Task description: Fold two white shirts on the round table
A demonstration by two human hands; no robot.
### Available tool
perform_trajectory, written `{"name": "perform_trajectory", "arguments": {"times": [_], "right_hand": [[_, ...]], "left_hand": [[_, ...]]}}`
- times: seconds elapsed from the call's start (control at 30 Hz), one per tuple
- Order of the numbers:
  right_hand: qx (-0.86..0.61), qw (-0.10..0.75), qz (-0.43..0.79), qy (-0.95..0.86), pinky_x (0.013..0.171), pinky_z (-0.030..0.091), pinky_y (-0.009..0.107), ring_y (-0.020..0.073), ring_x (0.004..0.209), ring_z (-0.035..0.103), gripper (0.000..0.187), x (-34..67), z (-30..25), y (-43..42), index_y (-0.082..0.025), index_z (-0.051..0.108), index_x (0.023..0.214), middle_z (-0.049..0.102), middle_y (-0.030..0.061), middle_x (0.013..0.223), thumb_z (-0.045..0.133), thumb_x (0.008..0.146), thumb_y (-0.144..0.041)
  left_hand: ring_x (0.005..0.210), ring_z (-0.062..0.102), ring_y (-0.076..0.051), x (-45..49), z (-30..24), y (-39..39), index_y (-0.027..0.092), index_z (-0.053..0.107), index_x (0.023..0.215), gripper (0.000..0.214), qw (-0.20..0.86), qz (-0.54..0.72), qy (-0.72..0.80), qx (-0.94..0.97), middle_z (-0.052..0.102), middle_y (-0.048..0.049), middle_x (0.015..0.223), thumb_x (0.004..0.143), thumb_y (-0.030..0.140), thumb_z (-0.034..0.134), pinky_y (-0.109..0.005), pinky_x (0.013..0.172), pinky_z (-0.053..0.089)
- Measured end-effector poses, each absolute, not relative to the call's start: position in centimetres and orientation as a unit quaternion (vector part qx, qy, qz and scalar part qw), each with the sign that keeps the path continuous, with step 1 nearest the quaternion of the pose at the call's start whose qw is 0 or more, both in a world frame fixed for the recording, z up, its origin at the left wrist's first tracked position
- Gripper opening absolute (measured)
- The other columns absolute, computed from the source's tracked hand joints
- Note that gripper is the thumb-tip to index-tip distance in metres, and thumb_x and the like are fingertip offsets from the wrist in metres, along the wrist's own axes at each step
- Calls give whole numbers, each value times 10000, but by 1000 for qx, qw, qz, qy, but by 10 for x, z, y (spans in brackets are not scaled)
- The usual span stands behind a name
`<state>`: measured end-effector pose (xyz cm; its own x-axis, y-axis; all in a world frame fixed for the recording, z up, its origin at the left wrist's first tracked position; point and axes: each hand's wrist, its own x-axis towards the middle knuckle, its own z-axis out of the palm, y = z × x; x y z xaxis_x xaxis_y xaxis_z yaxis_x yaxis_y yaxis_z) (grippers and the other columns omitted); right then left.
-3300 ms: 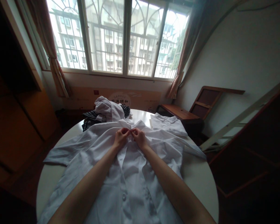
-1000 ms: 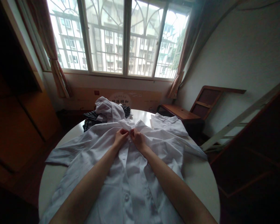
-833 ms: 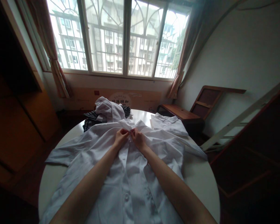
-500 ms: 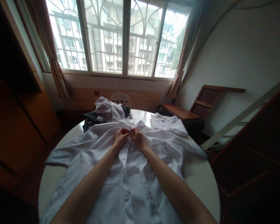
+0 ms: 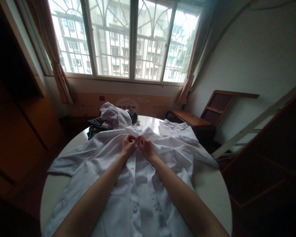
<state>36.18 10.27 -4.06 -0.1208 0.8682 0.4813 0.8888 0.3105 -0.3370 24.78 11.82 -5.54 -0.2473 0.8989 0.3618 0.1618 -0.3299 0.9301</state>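
Note:
A white button-up shirt (image 5: 108, 194) lies front side up across the round table, its sleeves spread to both sides and its collar (image 5: 148, 131) at the far end. Just below the collar, my left hand (image 5: 129, 144) pinches the left front edge of the shirt. Close beside it, my right hand (image 5: 146, 146) has its fingers closed on the facing edge. The fingertips of both hands nearly meet over the placket; any button between them is hidden. Lower down, the placket shows a button (image 5: 135, 208), and the two front edges lie apart there.
A crumpled heap of white and dark striped clothes (image 5: 114, 117) sits at the far left of the white table (image 5: 212, 197). A folded white shirt (image 5: 178, 131) lies at the far right. Beyond are a wooden chair (image 5: 189, 118), a long carton (image 5: 88, 100) and a barred window.
My hands stay at the collar end, with only small finger shifts. The placket below my left hand has moved slightly to the right.

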Motion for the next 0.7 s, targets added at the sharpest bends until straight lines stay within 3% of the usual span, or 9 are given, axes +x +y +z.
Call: {"name": "perform_trajectory", "arguments": {"times": [0.7], "right_hand": [[-592, 303, -25, -746, 546, 340, 202, 160, 681, 631, 237, 361, -36, 99, -235, 594, 1011, 685, 32, 764, 413, 863, -273]], "left_hand": [[524, 508, -100, 248, -57, 120, 164, 537, 646, 141, 270, 606, 503, 553, 563, 14, 614, 624, 270, 627, -209, 509, 392]]}}
